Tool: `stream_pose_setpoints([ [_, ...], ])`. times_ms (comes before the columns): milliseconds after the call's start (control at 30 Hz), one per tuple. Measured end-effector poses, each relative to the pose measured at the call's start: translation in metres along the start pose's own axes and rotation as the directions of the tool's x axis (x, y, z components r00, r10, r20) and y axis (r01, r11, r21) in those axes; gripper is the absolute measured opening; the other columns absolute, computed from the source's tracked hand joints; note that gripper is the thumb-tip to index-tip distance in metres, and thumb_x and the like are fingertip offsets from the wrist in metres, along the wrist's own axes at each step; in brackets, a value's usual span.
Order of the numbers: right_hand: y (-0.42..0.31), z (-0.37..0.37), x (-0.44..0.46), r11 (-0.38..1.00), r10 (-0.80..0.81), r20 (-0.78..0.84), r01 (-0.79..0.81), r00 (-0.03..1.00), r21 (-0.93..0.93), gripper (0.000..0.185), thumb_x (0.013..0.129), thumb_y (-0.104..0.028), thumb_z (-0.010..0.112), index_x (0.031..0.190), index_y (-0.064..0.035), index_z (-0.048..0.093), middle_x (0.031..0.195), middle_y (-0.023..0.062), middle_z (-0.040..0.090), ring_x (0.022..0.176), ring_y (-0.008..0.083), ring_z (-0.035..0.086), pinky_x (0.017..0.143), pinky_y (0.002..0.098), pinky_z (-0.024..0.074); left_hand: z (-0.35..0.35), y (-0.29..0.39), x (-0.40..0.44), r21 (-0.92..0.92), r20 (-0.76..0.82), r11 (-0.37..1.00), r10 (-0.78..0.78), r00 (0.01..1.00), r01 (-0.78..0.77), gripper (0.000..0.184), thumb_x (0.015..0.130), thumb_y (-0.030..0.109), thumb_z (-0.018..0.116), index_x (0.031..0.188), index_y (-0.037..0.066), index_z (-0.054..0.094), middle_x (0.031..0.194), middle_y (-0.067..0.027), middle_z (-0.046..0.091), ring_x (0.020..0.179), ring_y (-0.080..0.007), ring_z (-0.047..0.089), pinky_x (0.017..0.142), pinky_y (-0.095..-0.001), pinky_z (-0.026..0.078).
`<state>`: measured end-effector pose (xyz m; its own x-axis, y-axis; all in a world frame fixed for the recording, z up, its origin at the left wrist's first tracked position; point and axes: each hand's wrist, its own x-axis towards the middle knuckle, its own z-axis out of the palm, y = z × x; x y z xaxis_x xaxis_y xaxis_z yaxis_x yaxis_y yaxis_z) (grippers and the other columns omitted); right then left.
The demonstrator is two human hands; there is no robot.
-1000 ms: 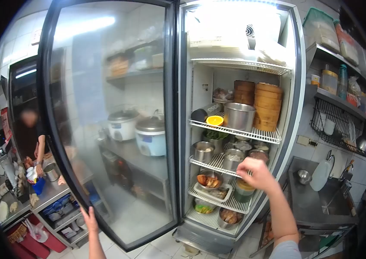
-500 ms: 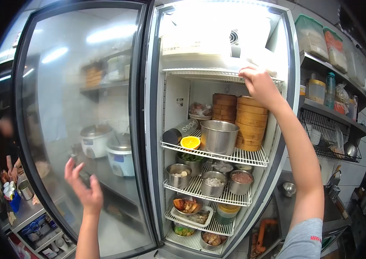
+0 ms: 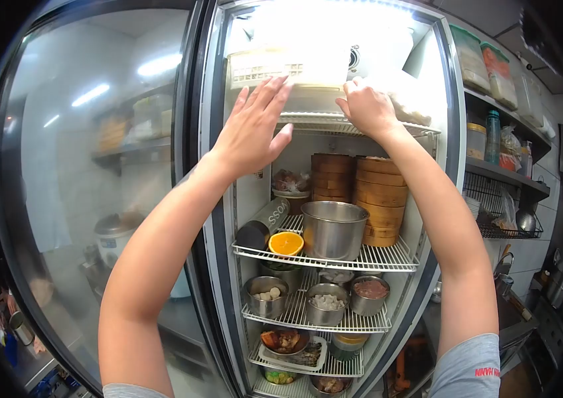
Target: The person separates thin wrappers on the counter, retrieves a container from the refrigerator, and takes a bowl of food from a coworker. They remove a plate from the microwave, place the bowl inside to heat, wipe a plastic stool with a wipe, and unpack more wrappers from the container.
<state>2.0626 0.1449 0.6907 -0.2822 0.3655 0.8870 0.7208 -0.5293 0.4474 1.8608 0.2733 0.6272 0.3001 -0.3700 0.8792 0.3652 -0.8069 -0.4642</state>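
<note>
My left hand point(image 3: 255, 129) is raised, fingers stretched out and thumb apart, in front of a pale plastic basket point(image 3: 261, 71) on the top shelf; any contact with it is unclear. My right hand point(image 3: 369, 107) has its fingers curled over the right front edge of a pale plastic container point(image 3: 318, 99) on the same shelf. Glare washes out the contents up there. Just below stand bamboo steamers point(image 3: 381, 192), a steel pot point(image 3: 334, 232), a halved orange point(image 3: 286, 243) and a dark-ended VOSS bottle point(image 3: 271, 215) lying down.
Lower wire shelves point(image 3: 334, 322) hold several steel bowls of food, including one of pinkish meat point(image 3: 369, 295). The fridge's glass door point(image 3: 95, 166) stands open on the left. Wall shelves point(image 3: 507, 113) with jars and bags are at the right. Another person is partly visible at far left.
My left hand has risen from beside the glass door to the top shelf. My right hand has shifted slightly left onto the container's edge. The view has moved closer to the fridge.
</note>
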Motion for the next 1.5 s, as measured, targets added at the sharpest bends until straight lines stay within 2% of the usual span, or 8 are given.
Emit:
stream_pose_setpoints([
  [400, 0.021, 0.029, 0.004, 0.961, 0.048, -0.404, 0.067, 0.914, 0.267, 0.043, 0.085, -0.047, 0.060, 0.078, -0.0049, 0.060, 0.084, 0.0102, 0.061, 0.085, 0.0284, 0.057, 0.083, 0.0436, 0.0394, 0.068, -0.011, 0.035, 0.111, 0.002, 0.994, -0.023, 1.000, 0.022, 0.071, 0.095, 0.050, 0.038, 0.147, 0.006, 0.018, 0.154, -0.0113, 0.018, 0.142, -0.0267, 0.016, 0.114, -0.0484, 0.017],
  [800, 0.020, -0.010, 0.024, 0.948, -0.036, -0.642, 0.229, 0.766, 0.220, 0.044, 0.084, -0.038, 0.063, 0.058, -0.0031, 0.056, 0.055, 0.0122, 0.058, 0.051, 0.0320, 0.058, 0.053, 0.0410, 0.0462, 0.036, -0.027, 0.046, 0.204, -0.213, 0.971, 0.166, 0.963, -0.122, 0.073, 0.088, 0.055, 0.048, 0.142, 0.009, 0.030, 0.149, -0.0121, 0.028, 0.137, -0.0283, 0.026, 0.110, -0.0496, 0.024],
  [833, 0.015, -0.019, 0.016, 0.938, 0.003, -0.563, 0.193, 0.827, 0.288, 0.035, 0.087, -0.031, 0.064, 0.072, 0.0007, 0.060, 0.065, 0.0144, 0.058, 0.064, 0.0294, 0.056, 0.062, 0.0382, 0.0434, 0.031, -0.027, 0.047, 0.245, -0.255, 0.959, 0.202, 0.946, -0.139, 0.069, 0.088, 0.051, 0.052, 0.140, 0.008, 0.035, 0.146, -0.0128, 0.032, 0.135, -0.0295, 0.032, 0.109, -0.0480, 0.029],
  [867, 0.011, -0.026, 0.010, 0.935, -0.023, -0.555, 0.214, 0.831, 0.282, 0.036, 0.087, -0.031, 0.064, 0.071, 0.0009, 0.059, 0.066, 0.0147, 0.057, 0.064, 0.0292, 0.055, 0.061, 0.0380, 0.0432, 0.011, -0.023, 0.053, 0.105, 0.071, 0.994, -0.011, 0.997, 0.003, 0.073, 0.092, 0.064, 0.027, 0.149, 0.020, 0.017, 0.155, -0.0152, 0.004, 0.143, -0.0331, 0.003, 0.114, -0.0524, 0.004],
  [1100, -0.023, -0.074, -0.011, 0.996, -0.067, -0.315, 0.047, 0.947, -0.070, 0.045, 0.083, -0.041, 0.064, 0.109, -0.0059, 0.055, 0.106, 0.0128, 0.058, 0.094, 0.0270, 0.054, 0.084, 0.0419, 0.0431, -0.012, -0.050, 0.069, 0.099, 0.080, 0.991, 0.085, 0.993, -0.093, 0.063, 0.097, 0.050, 0.034, 0.148, 0.017, 0.020, 0.154, -0.0154, 0.011, 0.143, -0.0323, 0.006, 0.114, -0.0524, 0.005],
  [1233, -0.026, -0.050, 0.015, 0.972, -0.188, -0.424, 0.107, 0.886, -0.208, 0.059, 0.081, -0.044, 0.065, 0.126, -0.0092, 0.049, 0.126, 0.0203, 0.052, 0.118, 0.0358, 0.048, 0.100, 0.0481, 0.0365, 0.002, -0.066, 0.075, 0.270, -0.081, 0.952, 0.171, 0.982, -0.144, 0.064, 0.092, 0.050, 0.045, 0.143, 0.014, 0.032, 0.151, -0.0149, 0.023, 0.140, -0.0325, 0.018, 0.114, -0.0508, 0.014],
  [1433, -0.026, -0.081, 0.069, 0.909, -0.414, -0.049, 0.416, 0.909, 0.016, 0.072, 0.085, -0.053, 0.058, 0.138, -0.0083, 0.038, 0.134, 0.0267, 0.044, 0.126, 0.0429, 0.038, 0.109, 0.0494, 0.0285, 0.007, -0.040, 0.051, 0.065, -0.495, 0.991, 0.132, 0.859, -0.115, 0.051, 0.085, 0.041, 0.061, 0.119, 0.005, 0.048, 0.120, -0.0164, 0.050, 0.111, -0.0304, 0.051, 0.095, -0.0432, 0.042],
  [1500, -0.031, -0.098, 0.070, 0.952, -0.299, 0.174, 0.281, 0.938, 0.117, 0.073, 0.086, -0.054, 0.056, 0.136, -0.0034, 0.040, 0.133, 0.0269, 0.045, 0.125, 0.0414, 0.041, 0.108, 0.0476, 0.0308, 0.019, -0.041, 0.038, 0.024, -0.376, 0.988, 0.151, 0.914, -0.153, 0.055, 0.086, 0.038, 0.060, 0.129, 0.008, 0.044, 0.129, -0.0145, 0.046, 0.119, -0.0304, 0.046, 0.100, -0.0429, 0.039],
])
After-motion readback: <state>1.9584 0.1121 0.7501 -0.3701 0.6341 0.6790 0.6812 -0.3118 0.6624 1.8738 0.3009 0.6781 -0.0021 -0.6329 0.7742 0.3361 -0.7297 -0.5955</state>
